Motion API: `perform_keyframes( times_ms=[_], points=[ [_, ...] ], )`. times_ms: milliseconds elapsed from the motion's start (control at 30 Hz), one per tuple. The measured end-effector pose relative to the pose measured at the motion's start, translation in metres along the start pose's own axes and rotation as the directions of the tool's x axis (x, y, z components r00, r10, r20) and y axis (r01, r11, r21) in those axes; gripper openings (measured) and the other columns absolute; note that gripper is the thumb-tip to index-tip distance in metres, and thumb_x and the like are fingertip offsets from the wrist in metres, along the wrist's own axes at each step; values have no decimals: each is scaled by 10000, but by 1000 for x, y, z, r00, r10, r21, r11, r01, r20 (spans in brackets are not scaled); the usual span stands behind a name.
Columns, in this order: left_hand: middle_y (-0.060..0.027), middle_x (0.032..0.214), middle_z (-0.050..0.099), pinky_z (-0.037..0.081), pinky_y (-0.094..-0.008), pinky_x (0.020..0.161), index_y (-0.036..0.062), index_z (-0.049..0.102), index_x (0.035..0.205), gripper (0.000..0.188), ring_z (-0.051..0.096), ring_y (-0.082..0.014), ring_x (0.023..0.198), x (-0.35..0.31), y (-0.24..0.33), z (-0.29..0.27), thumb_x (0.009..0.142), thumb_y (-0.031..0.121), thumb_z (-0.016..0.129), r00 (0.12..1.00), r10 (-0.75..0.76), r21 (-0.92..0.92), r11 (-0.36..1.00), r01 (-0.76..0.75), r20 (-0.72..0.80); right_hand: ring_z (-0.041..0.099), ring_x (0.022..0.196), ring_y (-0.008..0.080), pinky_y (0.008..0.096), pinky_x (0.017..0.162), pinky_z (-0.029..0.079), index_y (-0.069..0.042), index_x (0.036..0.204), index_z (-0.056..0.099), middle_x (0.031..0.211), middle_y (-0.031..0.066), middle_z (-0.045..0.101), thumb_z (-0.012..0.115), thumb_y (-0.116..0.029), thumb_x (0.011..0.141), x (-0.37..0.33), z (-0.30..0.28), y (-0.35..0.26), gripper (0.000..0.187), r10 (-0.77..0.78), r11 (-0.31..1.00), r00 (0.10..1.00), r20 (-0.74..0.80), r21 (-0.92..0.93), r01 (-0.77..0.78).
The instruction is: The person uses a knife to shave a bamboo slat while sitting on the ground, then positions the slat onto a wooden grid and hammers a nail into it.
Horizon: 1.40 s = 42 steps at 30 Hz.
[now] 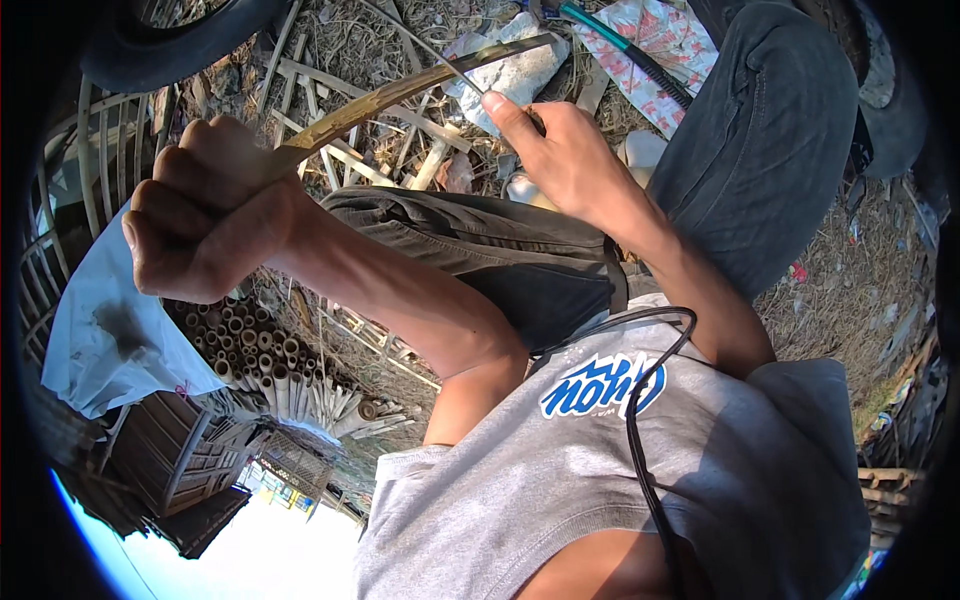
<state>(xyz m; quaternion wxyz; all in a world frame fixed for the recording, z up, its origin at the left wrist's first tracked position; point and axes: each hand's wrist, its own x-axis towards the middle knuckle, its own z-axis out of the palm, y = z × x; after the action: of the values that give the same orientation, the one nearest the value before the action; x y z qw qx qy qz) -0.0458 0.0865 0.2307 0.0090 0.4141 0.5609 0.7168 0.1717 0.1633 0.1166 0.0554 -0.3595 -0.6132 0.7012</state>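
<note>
My left hand (208,212) is closed in a fist around one end of a curved, yellow-brown bamboo strip (385,97). From the fist the strip reaches up and to the right, its far end lying over a pale, stone-like lump (530,72). My right hand (565,150) grips what looks like a knife (440,58), its narrow metal blade seen nearly edge-on. Most of its handle is hidden inside the fingers. The blade crosses the strip near its middle; I cannot tell whether the two touch. Both hands are above my bent legs in dark trousers.
Loose bamboo slats (335,85) and dry shavings litter the ground ahead. A green-and-black long-handled tool (640,58) rests on a red-and-white sheet (655,25). At the far left are a black tyre (170,50) and a pale sheet (95,325), with stacked bamboo tubes (255,345) nearby.
</note>
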Motion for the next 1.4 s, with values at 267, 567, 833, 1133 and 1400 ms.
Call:
perform_keyframes(
  times_ms=[267, 567, 833, 1133, 1400],
  points=[
    [-9, 419, 188, 249, -289, 405, 190, 202, 469, 367, 160, -142, 371, 0, -6, -6, 742, 264, 435, 999, 38, -11, 999, -38, -18, 540, 425, 272, 446, 589, 498, 18, 524, 587, 397, 99, 466, 404, -625, 1014, 31, -21, 100, 829, 436, 897, 889, -138, -12, -442],
    [-4, 420, 196, 215, -277, 402, 182, 218, 472, 386, 143, -136, 377, 2, 13, 8, 781, 262, 434, 996, -68, -261, 962, 79, 49, 426, 408, 116, 310, 433, 376, 9, 885, 610, 473, 24, 427, 429, -642, 1011, 1, 1, 18, 687, -20, 934, 956, 291, 346, -86],
    [-33, 463, 218, 259, -323, 404, 134, 325, 582, 417, 220, -164, 368, 4, 7, 27, 958, 306, 377, 1000, -21, -517, 856, 18, 1, 279, 294, 17, 216, 294, 279, -98, 794, 482, 447, -81, 335, 391, -653, 1014, 8, -32, 58, 604, -58, 219, 694, 717, 687, -692],
    [13, 444, 174, 150, -297, 490, 184, 209, 482, 387, 123, -133, 441, 4, 41, -9, 697, 348, 485, 979, -49, -176, 984, 14, -198, 345, 326, 70, 263, 331, 317, -92, 802, 546, 475, -23, 405, 483, -640, 995, -43, -74, 46, 584, 668, 653, 726, 163, 340, -677],
    [27, 432, 222, 210, -265, 389, 165, 277, 510, 435, 201, -104, 372, -11, 36, -21, 892, 309, 428, 960, -8, -152, 988, -36, -281, 458, 452, 77, 253, 430, 401, -49, 896, 571, 607, -1, 508, 617, -485, 988, -52, -79, 50, 448, 631, 695, 749, 200, 284, -661]
  ],
)
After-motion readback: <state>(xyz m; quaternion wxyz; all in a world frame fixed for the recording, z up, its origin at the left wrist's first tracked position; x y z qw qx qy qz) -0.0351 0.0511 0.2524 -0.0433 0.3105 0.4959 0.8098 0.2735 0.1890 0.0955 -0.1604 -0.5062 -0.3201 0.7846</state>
